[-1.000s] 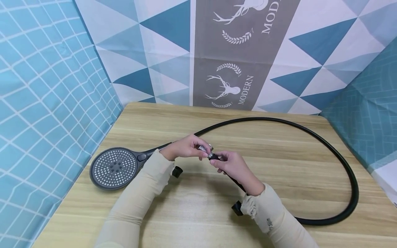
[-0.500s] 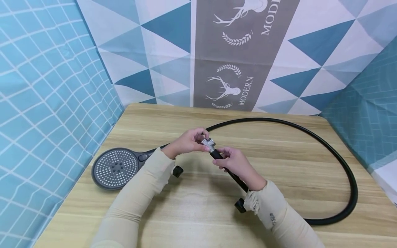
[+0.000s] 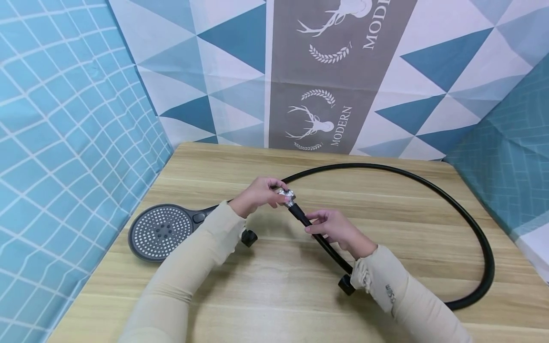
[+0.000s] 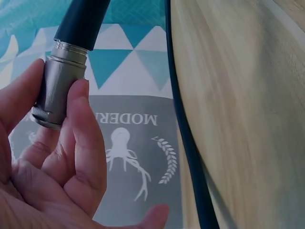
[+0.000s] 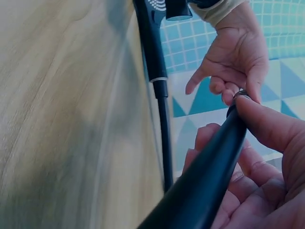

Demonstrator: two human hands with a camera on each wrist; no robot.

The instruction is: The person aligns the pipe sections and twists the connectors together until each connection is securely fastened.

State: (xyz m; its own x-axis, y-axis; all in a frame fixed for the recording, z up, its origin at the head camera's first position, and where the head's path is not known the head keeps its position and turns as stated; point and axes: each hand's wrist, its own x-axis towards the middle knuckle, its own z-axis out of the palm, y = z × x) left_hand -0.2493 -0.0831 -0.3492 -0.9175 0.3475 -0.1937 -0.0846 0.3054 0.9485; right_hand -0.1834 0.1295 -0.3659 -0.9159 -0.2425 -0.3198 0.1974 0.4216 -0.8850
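Observation:
My left hand (image 3: 261, 193) pinches a silver metal connector (image 4: 59, 88) between thumb and fingers. The connector sits on the end of a black shower hose (image 3: 330, 250), which slants down to the right from it. Lower along the hose, a short way from the connector, my right hand (image 3: 336, 231) holds it between thumb and fingers. A dark grey shower head (image 3: 160, 233) with a pale-dotted face lies at the left of the table. Its handle is partly hidden behind my left forearm; in the right wrist view the hose joins the handle's end (image 5: 155, 62).
The hose makes a wide loop across the back and right of the wooden table (image 3: 274, 295). A blue tiled-pattern sheet (image 3: 64, 143) hangs at the left, and a patterned backdrop (image 3: 231, 71) stands behind the table. Each wrist wears a small black camera (image 3: 346, 284).
My right hand has shifted down and right along the hose, away from the connector, baring more of the black end. The connector has tilted into fuller view in my left hand.

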